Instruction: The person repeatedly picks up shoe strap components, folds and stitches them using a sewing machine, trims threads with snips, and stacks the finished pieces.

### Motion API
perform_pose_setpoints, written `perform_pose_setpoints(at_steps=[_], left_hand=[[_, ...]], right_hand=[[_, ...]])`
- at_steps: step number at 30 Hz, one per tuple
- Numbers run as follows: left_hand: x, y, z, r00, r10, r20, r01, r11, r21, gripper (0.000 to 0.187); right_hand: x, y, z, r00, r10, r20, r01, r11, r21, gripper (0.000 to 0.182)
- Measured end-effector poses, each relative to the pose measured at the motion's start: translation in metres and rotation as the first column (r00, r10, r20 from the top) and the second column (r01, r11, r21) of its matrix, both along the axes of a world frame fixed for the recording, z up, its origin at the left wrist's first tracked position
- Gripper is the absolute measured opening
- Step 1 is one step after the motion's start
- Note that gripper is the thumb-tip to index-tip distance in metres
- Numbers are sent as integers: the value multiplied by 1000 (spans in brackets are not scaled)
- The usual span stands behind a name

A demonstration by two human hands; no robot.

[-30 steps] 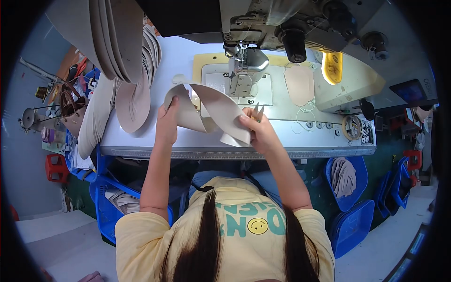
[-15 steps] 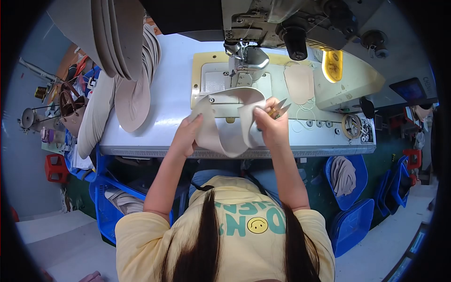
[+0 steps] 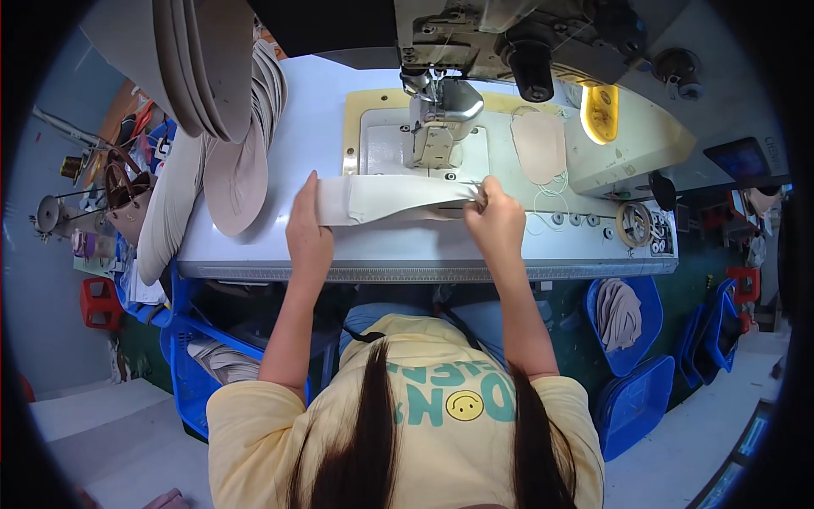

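A pale grey-beige band of leather-like material (image 3: pixel 373 199) stretches level between my two hands, just in front of the sewing machine's post (image 3: pixel 439 140). Its left end is gripped by my left hand (image 3: pixel 310 233), the fingers mostly behind the material. My right hand (image 3: pixel 496 216) is closed on the other end, where the band bunches and narrows. Small scissors were in that hand a moment ago; now at most a thin dark tip shows by the fingers, and I cannot make it out clearly.
Stacked beige pieces (image 3: pixel 233 182) hang and lie at the table's left. An oval beige piece (image 3: pixel 539 146) with loose thread lies right of the post. Small bobbins (image 3: pixel 591 220) and a tape roll (image 3: pixel 633 226) sit farther right. Blue bins (image 3: pixel 638 407) stand below.
The band went from a curled loop to a flat stretched strip. My left hand moved left and my right hand turned over, taking the scissor blades mostly out of sight.
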State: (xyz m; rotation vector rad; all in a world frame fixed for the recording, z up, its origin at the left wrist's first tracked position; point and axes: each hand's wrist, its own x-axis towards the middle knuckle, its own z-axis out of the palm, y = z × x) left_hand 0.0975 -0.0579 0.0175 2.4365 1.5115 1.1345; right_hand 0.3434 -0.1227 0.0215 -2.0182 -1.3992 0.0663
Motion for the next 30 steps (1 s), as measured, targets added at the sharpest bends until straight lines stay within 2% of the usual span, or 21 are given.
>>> perform_pose_setpoints(at_steps=[2,3,4,5,7,8,9,11,12,13,16,17,20,21,23,24,25,27,28,29,30], left_hand=[[-9,7,0,1000,-10,12,10,999,-31,59],[-13,13,1,961,-57,269,124,962,-241,57],[-16,17,3,858,-40,511,280,872,-402,55],[-18,20,5,703,39,710,458,739,-494,54],[-18,15,20,391,178,903,717,556,-421,55],[-18,12,26,224,275,935,821,464,-333,57],[-24,14,20,273,151,950,858,408,-312,67],[-31,21,13,12,195,981,996,85,-29,69],[-34,23,11,-111,248,962,989,-72,132,71],[-32,9,30,69,345,936,981,149,-127,66],[-48,5,41,247,252,936,915,258,-311,58],[-52,4,48,117,232,966,958,231,-172,49],[-70,-6,92,298,107,949,785,538,-307,51],[-79,-8,112,347,26,938,738,610,-290,53],[-112,1,137,482,-110,869,596,768,-234,63],[-117,2,158,465,-165,870,552,822,-138,64],[-119,6,181,478,-233,847,510,858,-52,64],[-130,18,232,539,-365,759,434,893,121,63],[-137,26,260,585,-412,699,400,896,193,63],[-137,31,292,693,-392,605,311,920,239,62],[-113,21,321,690,-357,629,234,933,273,60]], right_hand=[[-3,-2,10,999,51,-6,-51,997,-50,17],[-3,-3,13,998,51,-36,-53,997,-48,17],[-3,-3,16,996,54,-67,-57,997,-46,16],[-4,-3,17,994,56,-98,-61,997,-43,16],[-2,-1,17,970,97,-223,-105,994,-25,14],[-1,-1,16,951,115,-286,-124,992,-16,14],[-2,0,14,940,121,-319,-132,991,-13,14],[-1,3,6,915,133,-381,-146,989,-5,14],[0,6,1,894,139,-425,-161,987,-15,14],[2,9,-6,871,147,-469,-178,984,-24,14],[-1,15,-20,772,246,-586,-300,954,6,15],[-3,17,-21,729,294,-619,-351,936,31,16],[-16,17,-15,606,429,-670,-485,867,116,22],[-15,18,-21,606,454,-653,-508,853,122,29],[-13,19,-33,604,436,-667,-489,864,122,24],[-8,22,-42,596,424,-682,-504,859,94,19],[-5,23,-42,518,425,-743,-498,855,142,14],[-2,25,-47,435,396,-809,-501,853,147,12],[0,24,-46,449,393,-803,-517,847,126,11],[-1,22,-43,440,383,-812,-513,850,123,10],[-2,21,-41,447,396,-802,-510,850,135,10]])
